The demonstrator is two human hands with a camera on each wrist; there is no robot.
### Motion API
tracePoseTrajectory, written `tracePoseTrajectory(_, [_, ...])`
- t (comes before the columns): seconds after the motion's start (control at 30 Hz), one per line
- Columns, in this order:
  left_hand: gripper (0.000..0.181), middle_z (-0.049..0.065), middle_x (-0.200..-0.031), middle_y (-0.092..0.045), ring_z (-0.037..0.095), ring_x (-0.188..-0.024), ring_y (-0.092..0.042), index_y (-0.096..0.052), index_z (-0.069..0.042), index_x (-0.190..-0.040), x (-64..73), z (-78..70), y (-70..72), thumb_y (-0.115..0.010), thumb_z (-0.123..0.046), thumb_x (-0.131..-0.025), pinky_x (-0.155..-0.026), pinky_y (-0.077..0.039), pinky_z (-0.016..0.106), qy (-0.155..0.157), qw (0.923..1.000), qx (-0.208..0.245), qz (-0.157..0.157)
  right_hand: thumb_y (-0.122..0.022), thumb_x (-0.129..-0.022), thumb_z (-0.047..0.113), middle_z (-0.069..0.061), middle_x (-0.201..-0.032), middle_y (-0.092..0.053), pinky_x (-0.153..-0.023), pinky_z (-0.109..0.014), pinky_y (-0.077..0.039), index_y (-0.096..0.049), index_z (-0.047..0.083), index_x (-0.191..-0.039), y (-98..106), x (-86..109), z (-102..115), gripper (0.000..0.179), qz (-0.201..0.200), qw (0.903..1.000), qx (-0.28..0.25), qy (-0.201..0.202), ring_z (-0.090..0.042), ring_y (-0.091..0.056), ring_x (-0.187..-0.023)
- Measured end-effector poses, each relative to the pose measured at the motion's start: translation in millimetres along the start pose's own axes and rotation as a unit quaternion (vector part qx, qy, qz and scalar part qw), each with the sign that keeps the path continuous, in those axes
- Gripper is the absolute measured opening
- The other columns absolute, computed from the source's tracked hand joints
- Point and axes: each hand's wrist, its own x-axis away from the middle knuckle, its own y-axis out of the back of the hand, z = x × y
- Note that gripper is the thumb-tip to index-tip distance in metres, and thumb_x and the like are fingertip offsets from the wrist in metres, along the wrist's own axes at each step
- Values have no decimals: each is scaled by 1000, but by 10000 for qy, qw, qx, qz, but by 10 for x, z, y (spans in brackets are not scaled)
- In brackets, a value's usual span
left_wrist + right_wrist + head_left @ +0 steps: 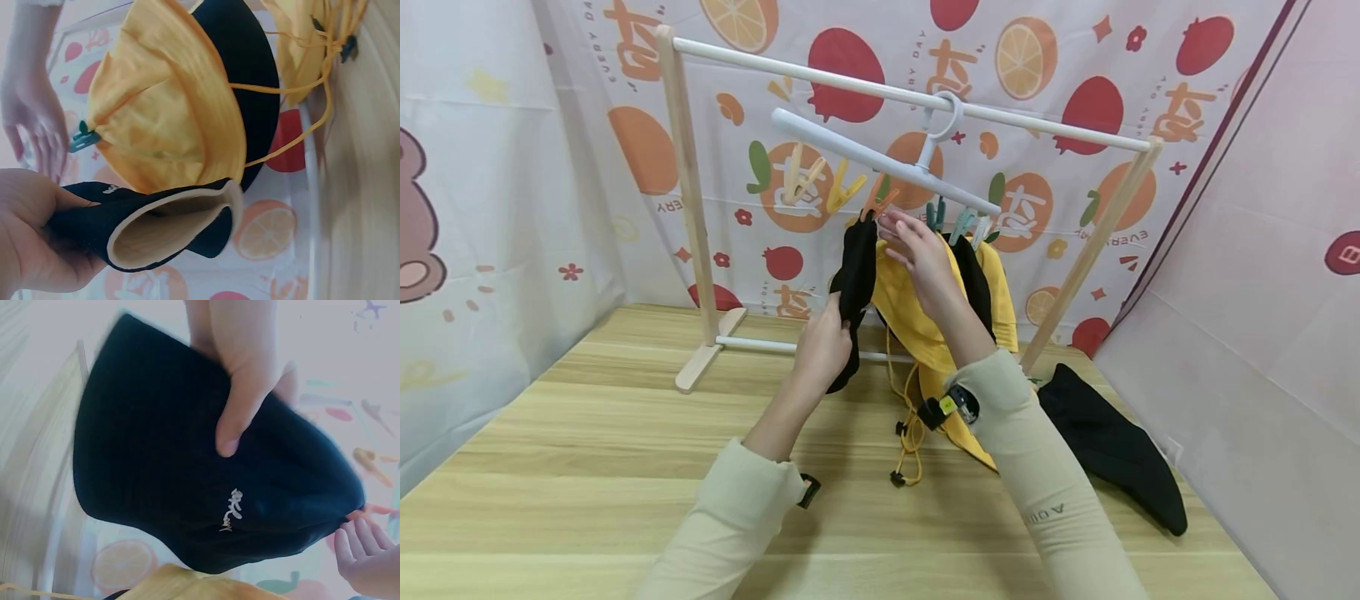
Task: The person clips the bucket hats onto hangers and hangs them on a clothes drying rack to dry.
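A black bucket hat [187, 444] with pale lettering and a beige lining hangs folded below an orange clip [877, 200] on the white hanger [865, 154]. My left hand [823, 342] grips it by the side, thumb on the outside. My right hand [925, 258] is raised beside the hat's top, its fingers fairly straight and close to the orange clip. In the left wrist view a yellow hat [156, 106] with a black underbrim hangs from a green clip [84, 139]. Yellow cords [912, 433] with black toggles dangle from the hats down to the table.
A wooden rack with a white top bar [850, 83] carries the hanger. Yellow clips [844, 187] and a white clip [980, 232] also hang there. Another black folded cloth item [1112, 442] lies on the wooden table [587, 500] at right. A printed curtain [715, 183] stands behind.
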Motion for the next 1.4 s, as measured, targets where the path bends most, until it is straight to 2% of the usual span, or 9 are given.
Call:
tracePoseTrajectory(0.37, [56, 27, -117, -53, 43, -93, -57, -29, 0, -139, 54, 114, -102, -55, -6, -91, -74, -46, 51, -63, 9977, 485, -469, -41, -99, 10, -16, -118, -55, -94, -38, -38, -48, -1, -117, 382, 620, -62, 23, -74, 9963, -277, 814, -29, -51, -111])
tracePoseTrajectory(0.5, [77, 23, -141, -29, 39, -120, -39, -12, -1, -145, 147, 10, -190, -63, -10, -87, -93, -37, 48, -616, 9928, 119, -1024, -42, -98, 9, -12, -110, -57, -89, -35, -42, -49, -1, -115, 634, 824, -91, 20, -440, 9946, -285, 894, -28, -53, -105])
tracePoseTrajectory(0.63, [83, 25, -146, -12, 37, -134, -12, -14, 7, -141, 243, -151, -313, -69, -11, -81, -106, -15, 45, -1964, 9602, -648, -1877, -43, -98, 8, -12, -105, -58, -84, -33, -45, -47, -5, -116, 993, 1037, -51, 23, -896, 9901, -274, 1048, -25, -57, -97])
tracePoseTrajectory(0.83, [63, 24, -136, -34, 39, -131, -21, -40, 5, -125, 389, -401, -587, -72, -5, -72, -103, -21, 48, -3559, 9033, -821, -2252, -47, -97, 11, -9, -98, -61, -77, -26, -48, -51, -2, -110, 1588, 1264, 34, 19, -1652, 9815, -69, 962, -18, -61, -86])
tracePoseTrajectory(0.97, [45, 19, -125, -48, 32, -125, -36, -52, 3, -116, 505, -504, -873, -68, -4, -74, -102, -28, 39, -3967, 9022, -1064, -1316, -50, -96, 21, -9, -105, -59, -79, -29, -48, -49, 0, -116, 2077, 1245, -160, 29, -2243, 9696, 916, 328, -18, -61, -90])
tracePoseTrajectory(1.03, [43, 16, -128, -48, 27, -125, -38, -53, 1, -120, 559, -540, -1016, -65, -10, -80, -102, -27, 33, -3937, 9076, -1457, 67, -50, -96, 24, -12, -116, -54, -82, -33, -48, -43, 1, -126, 2497, 1155, -431, 39, -2222, 9653, 1359, -204, -23, -58, -99])
tracePoseTrajectory(1.2, [43, 4, -141, -38, 17, -130, -31, -45, -11, -134, 686, -558, -1340, -49, -29, -95, -104, -20, 26, -3566, 8329, -2556, 3372, -40, -99, 26, -25, -134, -33, -89, -43, -42, -29, -3, -137, 2792, 1136, -790, 49, -1444, 9269, 2876, -1931, -38, -41, -118])
tracePoseTrajectory(1.27, [41, -1, -141, -38, 13, -129, -31, -45, -15, -135, 739, -570, -1451, -44, -32, -97, -103, -23, 25, -3472, 8105, -2652, 3901, -37, -99, 24, -29, -134, -30, -90, -46, -41, -28, -7, -136, 2570, 1218, -740, 48, -1179, 8967, 3485, -2462, -42, -38, -119])
tracePoseTrajectory(1.4, [43, -9, -142, -34, 7, -128, -30, -43, -23, -136, 808, -629, -1559, -46, -38, -95, -100, -29, 24, -2777, 8019, -2593, 4611, -36, -100, 17, -31, -128, -34, -88, -49, -41, -31, -12, -130, 2409, 1274, -773, 43, -668, 8701, 3896, -2946, -44, -42, -112])
